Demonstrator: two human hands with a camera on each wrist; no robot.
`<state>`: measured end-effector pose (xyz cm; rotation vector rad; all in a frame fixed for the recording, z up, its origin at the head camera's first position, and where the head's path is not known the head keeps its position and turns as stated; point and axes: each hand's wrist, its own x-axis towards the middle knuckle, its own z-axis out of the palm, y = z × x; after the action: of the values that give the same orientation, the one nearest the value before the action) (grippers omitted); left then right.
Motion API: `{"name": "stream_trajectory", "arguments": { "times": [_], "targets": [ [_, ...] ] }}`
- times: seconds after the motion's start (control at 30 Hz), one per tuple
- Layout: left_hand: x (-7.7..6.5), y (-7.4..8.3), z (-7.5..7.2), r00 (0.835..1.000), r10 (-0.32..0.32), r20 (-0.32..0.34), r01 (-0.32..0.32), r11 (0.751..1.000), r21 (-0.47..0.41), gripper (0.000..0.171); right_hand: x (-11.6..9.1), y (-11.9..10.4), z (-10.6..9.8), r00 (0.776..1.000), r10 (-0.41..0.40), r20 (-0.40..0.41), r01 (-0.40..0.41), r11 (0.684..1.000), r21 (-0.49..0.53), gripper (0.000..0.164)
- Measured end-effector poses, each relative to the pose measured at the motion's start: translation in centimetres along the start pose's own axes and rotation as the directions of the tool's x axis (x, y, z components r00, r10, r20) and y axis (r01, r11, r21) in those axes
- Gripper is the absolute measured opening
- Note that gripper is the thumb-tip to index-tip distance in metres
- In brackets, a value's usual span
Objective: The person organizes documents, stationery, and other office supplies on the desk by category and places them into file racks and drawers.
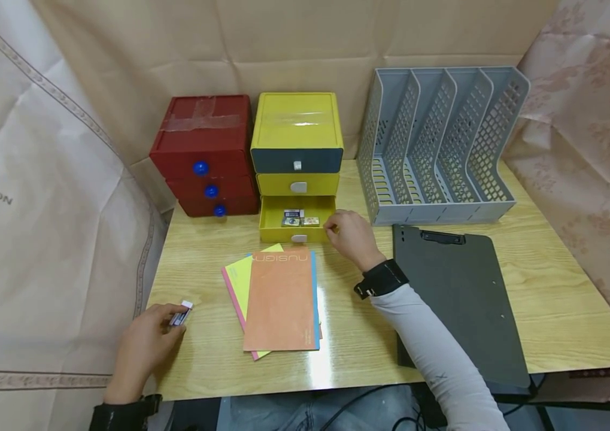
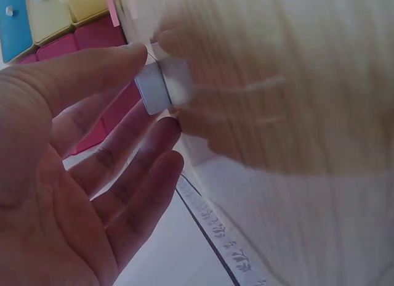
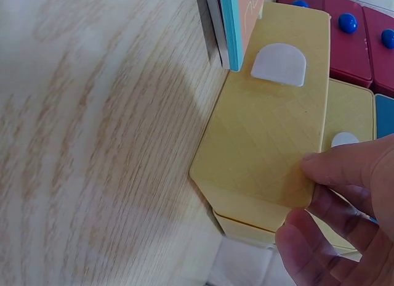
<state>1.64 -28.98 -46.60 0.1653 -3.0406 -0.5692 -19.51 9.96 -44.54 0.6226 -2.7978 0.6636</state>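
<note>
My left hand point(image 1: 148, 341) pinches a small white eraser in a dark printed sleeve point(image 1: 179, 315) between thumb and fingers, low over the table's left side. In the left wrist view the eraser point(image 2: 152, 89) is at the tabletop, its pale end showing. The bottom yellow drawer point(image 1: 269, 235) is pulled out, with three small erasers point(image 1: 292, 221) lying inside. At that drawer's right front corner, my right hand point(image 1: 355, 238) grips the edge. The right wrist view has the thumb on the drawer front point(image 3: 265, 138) and the fingers by its side.
Left of the yellow drawer unit point(image 1: 296, 120) stands a red one point(image 1: 205, 134) with blue knobs. Notebooks point(image 1: 283, 299) are stacked before the open drawer. To the right are a grey file rack point(image 1: 439, 212) and a dark clipboard point(image 1: 455, 299).
</note>
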Motion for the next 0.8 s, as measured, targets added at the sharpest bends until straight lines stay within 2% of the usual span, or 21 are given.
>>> {"name": "stream_trajectory", "arguments": {
  "times": [0.3, 0.5, 0.8],
  "targets": [
    [0.4, 0.6, -0.3, 0.999, -0.023, 0.041, 0.023, 1.000, 0.002, 0.033, 0.0, 0.0, -0.2, 1.000, 0.004, -0.002, -0.004, 1.000, 0.000, 0.012],
    [0.9, 0.5, -0.5, 0.996, -0.017, 0.082, 0.016, 1.000, 0.011, 0.033, 0.0, -0.1, -0.2, 1.000, 0.004, 0.004, -0.004, 1.000, 0.008, 0.012],
    [1.7, 0.7, -0.8, 0.995, 0.002, 0.100, -0.004, 1.000, 0.024, 0.029, 0.0, -0.1, 0.0, 1.000, -0.001, 0.008, 0.001, 1.000, 0.004, 0.011]
  ]
}}
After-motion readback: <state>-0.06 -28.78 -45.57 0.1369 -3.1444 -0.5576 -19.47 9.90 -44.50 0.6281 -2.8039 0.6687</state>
